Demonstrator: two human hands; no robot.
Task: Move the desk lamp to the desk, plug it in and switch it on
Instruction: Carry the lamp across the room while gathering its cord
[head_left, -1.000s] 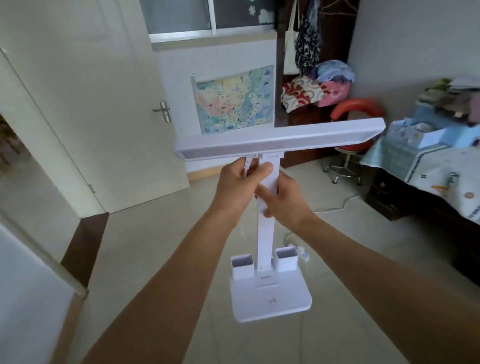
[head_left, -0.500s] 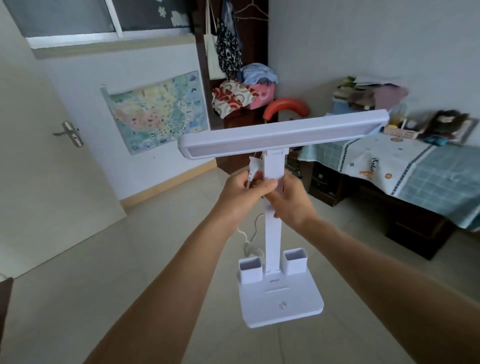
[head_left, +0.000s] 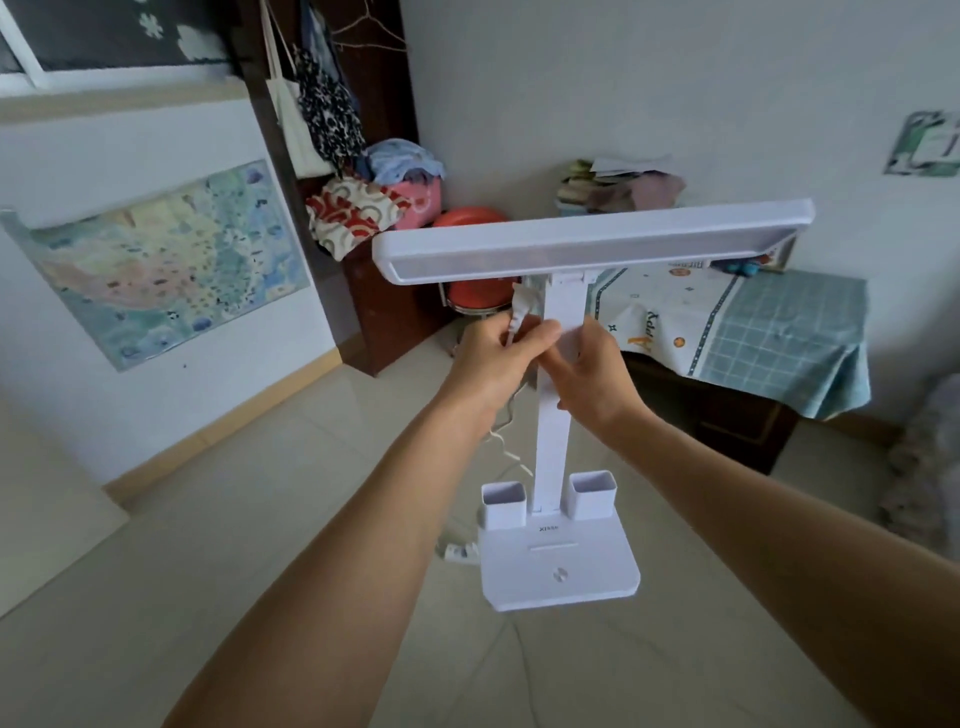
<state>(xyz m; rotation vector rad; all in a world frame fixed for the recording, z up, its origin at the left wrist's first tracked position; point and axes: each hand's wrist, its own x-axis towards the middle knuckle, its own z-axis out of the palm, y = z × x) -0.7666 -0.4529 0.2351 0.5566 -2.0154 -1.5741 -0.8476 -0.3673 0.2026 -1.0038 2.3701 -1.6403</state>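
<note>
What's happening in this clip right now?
A person is carrying a white desk lamp through a room, both hands on its upright stem. The left hand also pinches the lamp's plug and cord against the stem; the right hand grips from the other side. The lamp is in the air above the tiled floor, unlit and not plugged in. A desk with a checked cloth stands ahead to the right.

- Pale tiled floor (head_left: 218, 561), white walls (head_left: 597, 93).
- Map (head_left: 161, 260) pinned left, under a window (head_left: 104, 36).
- Dark wardrobe (head_left: 374, 291) heaped with clothes (head_left: 374, 202).
- Red stool (head_left: 475, 299) just beside it.
</note>
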